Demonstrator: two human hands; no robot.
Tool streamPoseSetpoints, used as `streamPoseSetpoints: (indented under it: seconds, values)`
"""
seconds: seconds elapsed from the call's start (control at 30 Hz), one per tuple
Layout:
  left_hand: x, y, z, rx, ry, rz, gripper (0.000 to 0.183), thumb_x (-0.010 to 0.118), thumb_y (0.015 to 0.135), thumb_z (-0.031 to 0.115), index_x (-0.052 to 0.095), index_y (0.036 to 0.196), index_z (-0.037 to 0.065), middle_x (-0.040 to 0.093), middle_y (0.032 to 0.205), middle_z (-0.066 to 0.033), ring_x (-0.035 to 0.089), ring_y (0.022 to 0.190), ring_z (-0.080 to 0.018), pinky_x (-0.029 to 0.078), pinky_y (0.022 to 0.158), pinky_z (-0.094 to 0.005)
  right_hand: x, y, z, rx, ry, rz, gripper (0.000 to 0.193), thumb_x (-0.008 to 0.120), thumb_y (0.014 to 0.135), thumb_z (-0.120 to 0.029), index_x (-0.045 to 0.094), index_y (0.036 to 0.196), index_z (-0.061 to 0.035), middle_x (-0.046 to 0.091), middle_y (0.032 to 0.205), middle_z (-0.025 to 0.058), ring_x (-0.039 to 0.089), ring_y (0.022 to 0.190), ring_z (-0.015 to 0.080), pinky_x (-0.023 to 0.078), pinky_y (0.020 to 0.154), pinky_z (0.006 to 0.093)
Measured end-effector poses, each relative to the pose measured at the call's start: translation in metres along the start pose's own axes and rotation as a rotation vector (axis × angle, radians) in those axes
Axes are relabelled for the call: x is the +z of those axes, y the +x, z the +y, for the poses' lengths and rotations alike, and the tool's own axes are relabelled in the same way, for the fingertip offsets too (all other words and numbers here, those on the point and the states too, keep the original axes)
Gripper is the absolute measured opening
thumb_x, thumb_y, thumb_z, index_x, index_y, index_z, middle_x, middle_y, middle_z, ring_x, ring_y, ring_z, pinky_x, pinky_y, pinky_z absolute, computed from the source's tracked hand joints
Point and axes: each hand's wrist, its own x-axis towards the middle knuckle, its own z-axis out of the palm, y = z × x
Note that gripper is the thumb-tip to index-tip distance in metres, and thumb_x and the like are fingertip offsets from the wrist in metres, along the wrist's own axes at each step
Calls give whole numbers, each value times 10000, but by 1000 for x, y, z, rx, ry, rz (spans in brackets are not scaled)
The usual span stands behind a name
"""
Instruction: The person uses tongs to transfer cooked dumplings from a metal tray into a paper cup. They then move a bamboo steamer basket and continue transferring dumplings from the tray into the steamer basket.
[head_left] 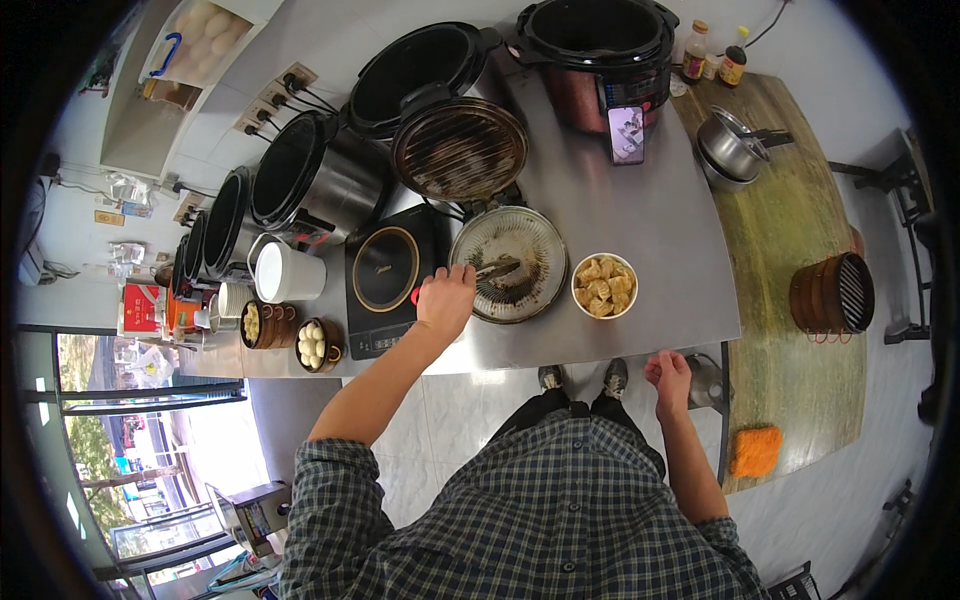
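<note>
My left hand (447, 300) is closed around a slim utensil (498, 268), whose kind I cannot make out; a bit of red shows at its handle side. The far end of the utensil lies over the round ridged lower plate (535, 240) of an electric griddle. Behind it stands the griddle's raised lid (460, 150), dark and stained inside. A white tub (632, 290) of pale brown chunks sits to the right of the plate. Over the floor by the counter's front edge, my right hand (668, 380) hangs with fingers curled in, holding nothing visible.
An induction cooker (372, 317) is left of the griddle. Several large pressure cookers (320, 180) line the wall. A phone (627, 136) leans against one. Bowls of pale balls (312, 343) stand far left; a wooden table (800, 210) at right bears pots and an orange cloth (756, 452).
</note>
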Motion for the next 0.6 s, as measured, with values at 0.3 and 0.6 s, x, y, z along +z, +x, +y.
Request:
streamPoseSetpoints:
  seconds: [0.3,0.6]
  values:
    - [-1,-4,0,-37,-64,-62,315,719,899,177,686,1185,50,684,1009,-97,705,934,-278,590,761,-408,-5,-2,-8,11,22,41,163,638,1073,-260,635,1077,-97,707,913,32,678,777,144,568,701,309]
    - [14,47,-4,-129,-29,-4,277,721,905,175,694,1153,55,707,1032,-103,725,949,-287,613,773,-427,-17,0,-9,10,44,58,155,636,1075,-255,639,1093,-101,710,919,36,684,767,150,567,696,304]
